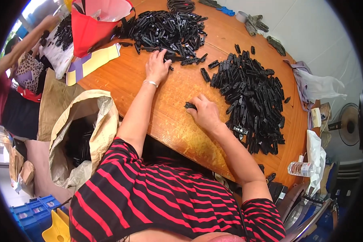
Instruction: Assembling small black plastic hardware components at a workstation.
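Note:
My left hand (157,65), with a bracelet at its wrist, is at the near edge of a loose pile of black slotted plastic parts (169,30). Its thumb and fingers close around one black plastic part (169,63) there; the hand hides some of it. Closer to me, my right hand (206,112) pinches another short black plastic part (190,105) just above the worn tabletop. To the right of that hand lies a second large heap of narrow black plastic parts (250,94). Their exact kind is too small to tell.
On the wooden table (169,109) stand a red bag-like container (88,30) and a yellow-purple strip (94,62). An open sack (82,133) is at my left. A bottle (300,169) lies at the right edge. Another person's arm (24,42) shows far left.

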Motion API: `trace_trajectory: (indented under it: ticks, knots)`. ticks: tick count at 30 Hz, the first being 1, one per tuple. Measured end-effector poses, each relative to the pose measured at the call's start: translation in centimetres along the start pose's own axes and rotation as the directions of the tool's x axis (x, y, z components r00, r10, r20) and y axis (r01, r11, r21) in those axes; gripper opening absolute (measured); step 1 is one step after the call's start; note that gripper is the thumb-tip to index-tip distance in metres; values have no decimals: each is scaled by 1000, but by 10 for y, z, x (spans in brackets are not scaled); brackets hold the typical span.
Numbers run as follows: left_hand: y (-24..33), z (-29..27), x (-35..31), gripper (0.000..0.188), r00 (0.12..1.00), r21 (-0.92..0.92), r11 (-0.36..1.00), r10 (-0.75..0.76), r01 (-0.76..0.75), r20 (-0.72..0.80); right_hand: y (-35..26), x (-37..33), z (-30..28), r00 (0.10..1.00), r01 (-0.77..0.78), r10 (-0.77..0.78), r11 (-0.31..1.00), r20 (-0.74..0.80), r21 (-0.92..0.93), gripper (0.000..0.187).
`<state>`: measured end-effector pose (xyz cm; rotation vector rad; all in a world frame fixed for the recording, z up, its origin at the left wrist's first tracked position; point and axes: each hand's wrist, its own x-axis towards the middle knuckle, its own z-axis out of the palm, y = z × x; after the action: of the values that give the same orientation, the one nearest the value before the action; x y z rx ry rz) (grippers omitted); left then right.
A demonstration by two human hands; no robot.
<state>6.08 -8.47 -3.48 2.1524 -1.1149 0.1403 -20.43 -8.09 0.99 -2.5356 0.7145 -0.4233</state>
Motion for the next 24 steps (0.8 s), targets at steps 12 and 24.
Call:
trace_trajectory:
  ticks: [12,24]
  knots:
    - [21,-52,-83,50,977,-331,919,207,-212,-50,-33,-1,18,991,130,-129,991,28,-28,27]
    - [26,-52,-92,16,967,-2,976,216,-218,-132,-40,-1,25,991,133,-133,991,21,5,29]
